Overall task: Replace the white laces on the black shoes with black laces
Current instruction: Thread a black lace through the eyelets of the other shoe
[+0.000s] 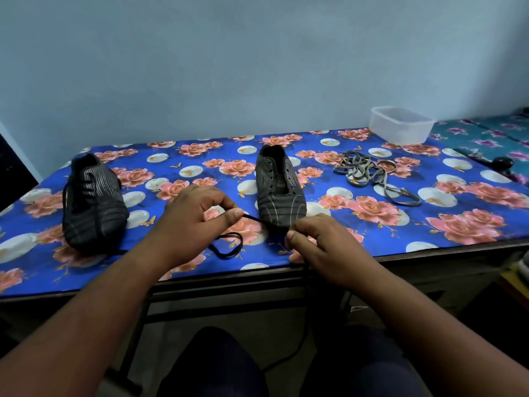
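Blue flowery cloth covers the table [372, 247]. Both hands pinch one black lace [259, 220] tight between them, likely to straighten it for threading. The left hand [197, 216] sits at seven o'clock from the bare shoe [279, 187], the right hand [317, 239] at five o'clock. At nine o'clock, the other shoe [93, 202] looks laced already. Old pale laces [369, 173] lie piled at two o'clock, out of the way.

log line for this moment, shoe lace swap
both hands pinch black lace | left hand | right hand | right shoe unlaced | left shoe laced | old laces aside
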{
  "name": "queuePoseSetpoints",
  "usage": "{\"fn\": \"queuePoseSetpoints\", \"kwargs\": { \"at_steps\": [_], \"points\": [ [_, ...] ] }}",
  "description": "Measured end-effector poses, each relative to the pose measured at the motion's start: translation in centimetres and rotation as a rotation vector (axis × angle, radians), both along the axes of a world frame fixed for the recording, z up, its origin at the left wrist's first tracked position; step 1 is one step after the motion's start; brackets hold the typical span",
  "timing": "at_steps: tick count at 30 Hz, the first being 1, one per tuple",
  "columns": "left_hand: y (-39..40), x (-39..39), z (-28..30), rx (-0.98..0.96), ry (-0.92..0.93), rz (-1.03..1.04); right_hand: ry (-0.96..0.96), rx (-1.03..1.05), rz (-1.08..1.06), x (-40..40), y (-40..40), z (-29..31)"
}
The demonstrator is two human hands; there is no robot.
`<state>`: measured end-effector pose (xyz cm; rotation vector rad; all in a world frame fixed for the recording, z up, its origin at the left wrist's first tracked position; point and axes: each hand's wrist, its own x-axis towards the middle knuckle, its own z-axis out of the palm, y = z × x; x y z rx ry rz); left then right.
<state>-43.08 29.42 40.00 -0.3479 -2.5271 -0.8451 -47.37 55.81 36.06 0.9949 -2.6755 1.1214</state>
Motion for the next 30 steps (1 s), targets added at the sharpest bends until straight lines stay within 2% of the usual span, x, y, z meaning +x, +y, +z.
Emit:
{"fn": "queuePoseSetpoints", "kwargs": {
  "at_steps": [3,10,13,18,21,26,30],
  "points": [
    [1.1,0.1,-0.4,-0.014,-0.019,-0.025,0.048,0.131,-0.034,-0.1,-0.1,0.3],
    [3.0,0.1,0.8,-0.178,-0.001,-0.096,0.252,0.016,0.037,0.9,-2.4,1.5],
    [2.6,0.1,1.2,-0.209,0.011,-0.084,0.155,-0.009,0.075,0.6,-1.9,1.4],
    [1.8,0.0,0.8,-0.159,-0.009,-0.082,0.053,0.084,0.085,0.7,-1.0,1.0],
    [2.3,0.0,0.6,-0.168,-0.044,-0.097,0.079,0.021,0.086,0.8,-1.2,1.0],
    [3.2,0.0,1.7,-0.259,-0.117,-0.127,0.230,-0.060,0.082,1.0,-1.8,0.8],
    [2.3,-0.3,2.4,-0.278,-0.133,-0.167,0.081,-0.055,0.169,0.8,-1.3,0.0]
  ]
}}
